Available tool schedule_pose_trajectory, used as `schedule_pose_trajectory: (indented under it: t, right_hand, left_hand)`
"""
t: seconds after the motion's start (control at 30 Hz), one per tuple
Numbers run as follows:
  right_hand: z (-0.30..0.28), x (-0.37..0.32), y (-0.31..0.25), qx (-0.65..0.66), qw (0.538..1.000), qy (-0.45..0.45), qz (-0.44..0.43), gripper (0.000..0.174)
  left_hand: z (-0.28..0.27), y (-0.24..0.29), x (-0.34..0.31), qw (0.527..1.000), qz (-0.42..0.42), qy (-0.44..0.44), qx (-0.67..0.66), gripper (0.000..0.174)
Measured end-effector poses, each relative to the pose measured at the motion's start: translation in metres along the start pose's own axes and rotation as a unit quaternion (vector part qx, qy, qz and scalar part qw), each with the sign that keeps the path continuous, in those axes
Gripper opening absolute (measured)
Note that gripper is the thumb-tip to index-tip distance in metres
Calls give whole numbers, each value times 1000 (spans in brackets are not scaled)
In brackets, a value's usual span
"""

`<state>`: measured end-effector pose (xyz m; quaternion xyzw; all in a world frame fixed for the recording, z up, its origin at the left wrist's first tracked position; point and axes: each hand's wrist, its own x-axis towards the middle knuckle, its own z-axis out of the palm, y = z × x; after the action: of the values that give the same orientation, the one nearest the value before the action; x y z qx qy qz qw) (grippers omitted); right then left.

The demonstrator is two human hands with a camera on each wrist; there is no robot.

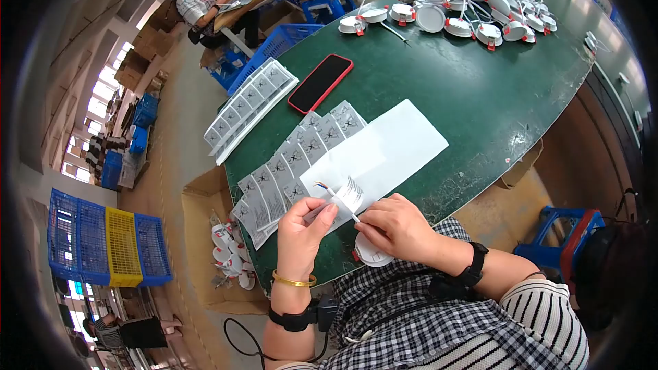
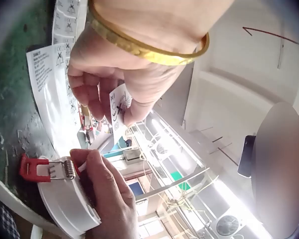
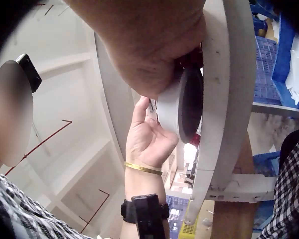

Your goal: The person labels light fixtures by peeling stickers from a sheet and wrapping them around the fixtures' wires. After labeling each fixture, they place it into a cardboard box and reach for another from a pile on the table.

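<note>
My left hand (image 1: 306,225) pinches a printed sticker label (image 2: 117,110) between thumb and fingers, beside the white cable of a round downlight. The label (image 1: 351,194) wraps near the cable's end, where coloured bare wires (image 1: 320,185) stick out. Lower down, my right hand (image 1: 399,225) grips the white cable (image 1: 354,217) close to the lamp. Under that hand the white downlight (image 1: 372,251) hangs at the table's front edge. A red clip (image 2: 34,168) with a metal spring shows on its side in the left wrist view, and its round rim (image 3: 190,105) in the right wrist view.
Sheets of printed labels (image 1: 288,164) and a white backing sheet (image 1: 384,144) lie on the green table (image 1: 480,96). Beyond them are a red-cased phone (image 1: 320,83) and a heap of downlights (image 1: 459,10). A cardboard box (image 1: 205,223) with more lamps stands left of the table.
</note>
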<state>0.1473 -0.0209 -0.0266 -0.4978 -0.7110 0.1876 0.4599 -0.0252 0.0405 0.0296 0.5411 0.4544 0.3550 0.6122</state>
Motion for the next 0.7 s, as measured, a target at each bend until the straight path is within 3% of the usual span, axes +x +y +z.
schedule_pose_trajectory:
  t: [0.7]
  right_hand:
    - [-1,0,-1,-2,1000,-4,0,14]
  left_hand:
    - [-1,0,-1,1000,1,-3,7,17]
